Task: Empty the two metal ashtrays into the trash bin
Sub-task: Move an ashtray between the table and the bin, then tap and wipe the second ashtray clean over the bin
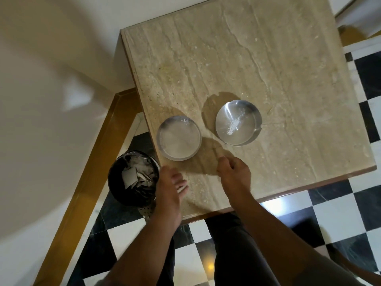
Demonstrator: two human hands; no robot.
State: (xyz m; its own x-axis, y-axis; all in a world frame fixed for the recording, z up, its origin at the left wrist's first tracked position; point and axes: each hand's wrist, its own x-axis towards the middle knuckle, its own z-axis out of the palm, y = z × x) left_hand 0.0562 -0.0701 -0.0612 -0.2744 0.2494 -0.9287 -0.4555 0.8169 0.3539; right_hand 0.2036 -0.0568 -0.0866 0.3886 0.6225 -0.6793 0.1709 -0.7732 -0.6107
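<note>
Marble table holds 2 ashtrays; trash bin beside.

A beige, veined stone counter with a dark wood edge fills the upper right of the frame. A black-and-white checkered floor runs along the bottom and right edge, while a golden-brown baseboard slants beneath a pale wall at left.

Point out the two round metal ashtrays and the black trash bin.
Left round metal ashtray (179,140): head view, ash-dusted floor.
Right round metal ashtray (237,122): head view, shiny floor beside the ash.
Black-lined trash bin (123,190): head view, liner at the rim.
</note>
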